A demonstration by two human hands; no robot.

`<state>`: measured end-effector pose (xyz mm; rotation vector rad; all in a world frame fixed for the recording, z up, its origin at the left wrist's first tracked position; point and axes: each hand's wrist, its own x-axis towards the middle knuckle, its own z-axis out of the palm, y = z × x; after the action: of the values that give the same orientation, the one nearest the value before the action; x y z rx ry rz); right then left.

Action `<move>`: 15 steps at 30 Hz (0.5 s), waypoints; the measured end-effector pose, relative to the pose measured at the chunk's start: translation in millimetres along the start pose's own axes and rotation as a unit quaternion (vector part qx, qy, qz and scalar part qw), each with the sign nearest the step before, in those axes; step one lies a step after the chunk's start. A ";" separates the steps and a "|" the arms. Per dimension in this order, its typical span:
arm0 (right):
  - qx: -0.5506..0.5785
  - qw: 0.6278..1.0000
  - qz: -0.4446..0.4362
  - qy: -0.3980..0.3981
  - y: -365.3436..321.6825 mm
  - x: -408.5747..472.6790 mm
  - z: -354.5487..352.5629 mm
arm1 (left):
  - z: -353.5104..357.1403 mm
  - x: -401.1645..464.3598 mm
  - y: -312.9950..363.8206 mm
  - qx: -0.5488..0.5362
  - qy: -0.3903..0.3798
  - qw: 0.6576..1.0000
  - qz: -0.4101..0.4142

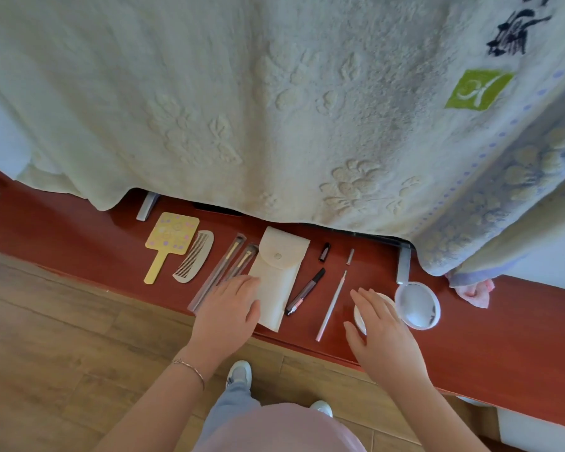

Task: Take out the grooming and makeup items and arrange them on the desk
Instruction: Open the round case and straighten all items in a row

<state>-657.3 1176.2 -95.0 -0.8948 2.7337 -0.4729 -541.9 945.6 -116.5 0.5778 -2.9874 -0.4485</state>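
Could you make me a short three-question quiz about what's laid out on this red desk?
1. True or false: the comb lies right beside the yellow hand mirror.
2. Which item is the left hand resting on? A) the white pouch B) the comb C) the round compact
3. Fill in: the compact beside the right hand has its lid ____.

Key: 1 true. 2 A, with the fingers also reaching the sleeved brushes. 3 open.
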 end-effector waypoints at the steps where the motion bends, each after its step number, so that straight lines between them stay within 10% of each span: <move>1: 0.005 1.000 0.001 -0.018 -8.7 4.0 1.5 | -1.3 1.5 -11.0 -0.002 0.008 1.000 -0.005; 15: 0.015 0.989 -0.128 -0.078 -190.5 103.0 74.6 | -10.7 23.3 -158.6 0.060 -0.024 0.997 0.029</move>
<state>-614.2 951.4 -105.0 -1.2286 2.4756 -0.4661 -506.0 793.3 -152.9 0.4945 -3.0840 -0.2829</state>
